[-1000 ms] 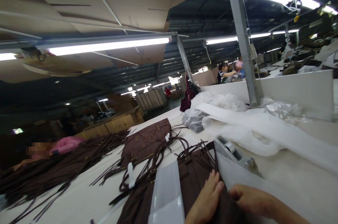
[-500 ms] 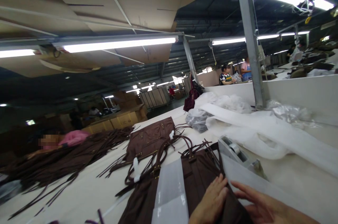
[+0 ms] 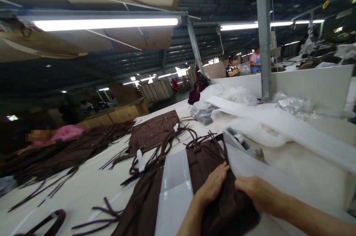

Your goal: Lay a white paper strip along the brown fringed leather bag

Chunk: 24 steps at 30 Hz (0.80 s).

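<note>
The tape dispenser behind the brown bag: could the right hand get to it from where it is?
Probably yes: the right hand rests on the brown bag, and only flat white sheet lies between it and the tape dispenser.

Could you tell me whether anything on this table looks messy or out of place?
Nothing looks damaged. Loose brown straps trail untidily across the table beside the brown bag under both hands, and crumpled white wrapping is heaped behind the tape dispenser.

Both bare forearms are being extended forward from the lower edge of view, converging. The left hand (image 3: 213, 185) is being held flat, palm down, fingers together and pointing forward. The right hand (image 3: 254, 192) is being held palm down just beside it, fingers curled downward; fingertips are hidden.
</note>
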Each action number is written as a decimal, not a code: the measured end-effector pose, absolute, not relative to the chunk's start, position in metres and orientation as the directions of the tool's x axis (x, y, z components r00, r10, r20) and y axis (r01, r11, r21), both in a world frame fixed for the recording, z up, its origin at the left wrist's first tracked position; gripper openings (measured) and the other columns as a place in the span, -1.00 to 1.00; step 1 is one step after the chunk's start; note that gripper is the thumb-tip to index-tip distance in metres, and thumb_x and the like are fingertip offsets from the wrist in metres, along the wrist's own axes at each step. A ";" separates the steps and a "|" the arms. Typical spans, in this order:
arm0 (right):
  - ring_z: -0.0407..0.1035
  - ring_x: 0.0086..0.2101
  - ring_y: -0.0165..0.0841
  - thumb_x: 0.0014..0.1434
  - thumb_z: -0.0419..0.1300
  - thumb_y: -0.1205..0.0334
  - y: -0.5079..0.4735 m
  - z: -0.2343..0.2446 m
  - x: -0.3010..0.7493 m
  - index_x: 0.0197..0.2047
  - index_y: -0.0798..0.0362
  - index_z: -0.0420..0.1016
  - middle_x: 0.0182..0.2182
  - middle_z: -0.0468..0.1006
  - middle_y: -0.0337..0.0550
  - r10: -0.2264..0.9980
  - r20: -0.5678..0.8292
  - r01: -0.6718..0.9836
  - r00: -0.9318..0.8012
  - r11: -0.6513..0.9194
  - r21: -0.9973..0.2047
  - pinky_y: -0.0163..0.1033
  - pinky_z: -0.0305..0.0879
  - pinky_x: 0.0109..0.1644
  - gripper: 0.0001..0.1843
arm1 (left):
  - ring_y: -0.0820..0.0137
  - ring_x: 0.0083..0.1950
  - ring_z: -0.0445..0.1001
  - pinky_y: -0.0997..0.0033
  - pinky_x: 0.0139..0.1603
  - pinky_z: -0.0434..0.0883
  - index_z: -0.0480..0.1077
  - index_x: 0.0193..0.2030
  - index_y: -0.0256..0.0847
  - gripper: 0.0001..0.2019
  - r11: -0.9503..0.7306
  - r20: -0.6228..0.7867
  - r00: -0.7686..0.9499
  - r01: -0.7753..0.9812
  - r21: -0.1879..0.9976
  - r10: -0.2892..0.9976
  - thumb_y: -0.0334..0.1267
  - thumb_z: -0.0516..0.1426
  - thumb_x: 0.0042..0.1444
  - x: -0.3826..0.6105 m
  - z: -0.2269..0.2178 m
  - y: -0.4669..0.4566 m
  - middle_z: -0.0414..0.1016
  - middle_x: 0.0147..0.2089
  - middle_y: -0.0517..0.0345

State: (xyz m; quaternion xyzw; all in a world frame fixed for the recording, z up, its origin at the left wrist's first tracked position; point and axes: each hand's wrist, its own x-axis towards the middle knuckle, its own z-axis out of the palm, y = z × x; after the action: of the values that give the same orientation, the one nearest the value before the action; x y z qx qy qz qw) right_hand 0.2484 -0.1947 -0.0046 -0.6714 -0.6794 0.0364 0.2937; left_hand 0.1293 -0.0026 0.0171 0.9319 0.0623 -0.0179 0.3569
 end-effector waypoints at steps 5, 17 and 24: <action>0.31 -0.39 -0.36 0.32 -0.07 0.42 -0.193 0.010 0.242 -0.34 0.06 0.36 -0.39 0.43 -0.18 0.780 0.624 0.994 -0.038 0.093 -0.056 -0.27 0.17 -0.29 -0.74 | 0.31 0.43 -0.06 0.10 0.43 -0.09 0.08 0.35 -0.17 -0.46 -0.795 -0.028 0.991 0.122 0.594 0.130 -0.02 -0.21 0.31 0.137 0.032 -0.010 -0.04 0.43 0.08; 0.47 -0.09 -0.32 0.14 -0.16 0.52 -0.245 -0.024 0.236 -0.04 0.14 0.50 -0.07 0.59 -0.13 0.721 0.543 0.810 -0.430 0.042 0.585 -0.29 0.36 -0.13 -0.51 | -0.01 0.43 -0.12 -0.24 0.36 -0.11 0.03 0.35 -0.29 -0.38 -0.951 0.078 0.995 0.038 0.306 0.064 0.06 -0.12 0.28 0.116 0.012 -0.060 -0.10 0.43 -0.22; 0.52 -0.46 -0.39 0.02 -0.07 0.51 -0.230 -0.002 0.245 -0.25 0.00 0.55 -0.39 0.65 -0.24 0.763 0.578 0.952 -0.289 0.163 0.261 -0.42 0.41 -0.44 -0.58 | -0.04 0.39 -0.02 -0.31 0.34 -0.12 -0.01 0.35 -0.32 -0.31 -0.938 0.072 0.997 -0.031 0.346 -0.006 0.13 -0.06 0.24 0.110 -0.030 -0.080 0.00 0.39 -0.26</action>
State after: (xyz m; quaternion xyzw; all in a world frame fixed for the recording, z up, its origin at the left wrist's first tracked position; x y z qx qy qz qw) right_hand 0.2450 -0.2296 -0.0024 -0.5748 -0.7458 -0.2970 0.1586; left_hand 0.1100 -0.0804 -0.0295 0.9837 -0.0093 0.0347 0.1764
